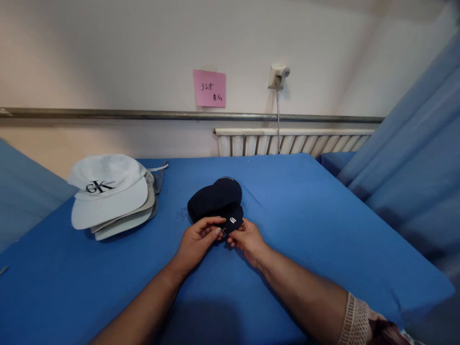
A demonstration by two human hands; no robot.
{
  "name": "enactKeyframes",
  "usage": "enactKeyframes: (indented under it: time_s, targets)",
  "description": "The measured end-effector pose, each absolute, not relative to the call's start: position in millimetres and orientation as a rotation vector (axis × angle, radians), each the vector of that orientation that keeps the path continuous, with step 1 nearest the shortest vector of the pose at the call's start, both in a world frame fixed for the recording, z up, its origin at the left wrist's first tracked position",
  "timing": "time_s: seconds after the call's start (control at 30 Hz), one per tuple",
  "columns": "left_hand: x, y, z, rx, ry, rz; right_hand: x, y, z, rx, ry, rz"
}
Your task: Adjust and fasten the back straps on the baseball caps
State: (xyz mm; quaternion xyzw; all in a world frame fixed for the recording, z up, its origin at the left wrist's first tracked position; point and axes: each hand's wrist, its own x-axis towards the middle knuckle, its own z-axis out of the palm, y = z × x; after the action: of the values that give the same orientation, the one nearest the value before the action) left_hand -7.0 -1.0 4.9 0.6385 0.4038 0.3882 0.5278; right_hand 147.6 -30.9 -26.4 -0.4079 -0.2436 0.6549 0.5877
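Note:
A dark navy cap [212, 200] lies in the middle of the blue-covered surface [287, 206], its brim away from me to the left. A small metal buckle shows on the part of it nearest me. My left hand [201, 237] pinches the near edge of the cap from the left, thumb against fingers. From the right, my right hand [249, 239] pinches the same edge close to the buckle. The fingertips of both hands almost meet there, and some are hidden under the fabric.
A stack of several caps [118, 215], a white one with black letters on top, stands at the left. Behind are a wall rail [161, 115], a radiator [294, 141], a pink note [210, 88] and a socket with a plug [277, 77]. A blue curtain [420, 158] hangs at the right.

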Motion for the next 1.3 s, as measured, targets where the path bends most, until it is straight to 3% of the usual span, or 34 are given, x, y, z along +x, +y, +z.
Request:
enactKeyframes:
  time_s: [0.23, 0.87, 1.07, 1.3]
  targets:
    - [-14, -3, 8, 1.874, 1.019, 1.027, 154, -34, -24, -0.874, -0.442, 1.589]
    - [-9, -3, 1, 2.432, 1.033, 0.717, 168, -37, -26, -0.819, -0.729, 1.792]
    - [-3, -17, 9, 2.18, 1.187, 0.943, 163, -31, -27, -0.937, -0.545, 1.734]
    - [17, -42, 1, 1.041, 1.096, 0.786, 166, -29, -26, -0.783, -0.368, 1.736]
